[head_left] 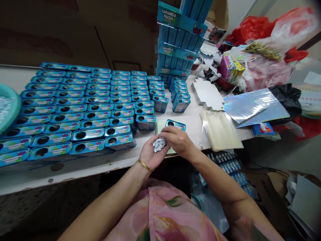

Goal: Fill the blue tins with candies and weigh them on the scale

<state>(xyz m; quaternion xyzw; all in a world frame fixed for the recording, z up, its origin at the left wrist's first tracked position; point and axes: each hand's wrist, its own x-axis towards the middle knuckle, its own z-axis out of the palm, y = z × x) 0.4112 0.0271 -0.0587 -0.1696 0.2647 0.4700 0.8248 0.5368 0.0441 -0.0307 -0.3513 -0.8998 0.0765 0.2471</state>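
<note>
My left hand point(149, 155) is cupped palm up, with a small heap of pale blue and white candies point(159, 145) lying in it. Over its fingertips, my right hand point(181, 141) bends in with fingers pressed together at the edge of the heap; whatever they pinch is hidden. Just beyond the right hand stands one blue tin point(176, 125) with a dark oval opening in its top. A pale green pad point(160, 126) shows partly behind my hands. To the left, many blue tins point(87, 146) stand in rows, their oval openings facing up.
A turquoise basin point(15, 108) of pale candies stands at the left edge. Stacked display boxes point(173, 50) of blue tins rise at the back. Flat white cartons point(208, 93), clear plastic sleeves point(220, 130), shiny sheets point(253, 107) and red bags point(253, 30) lie to the right.
</note>
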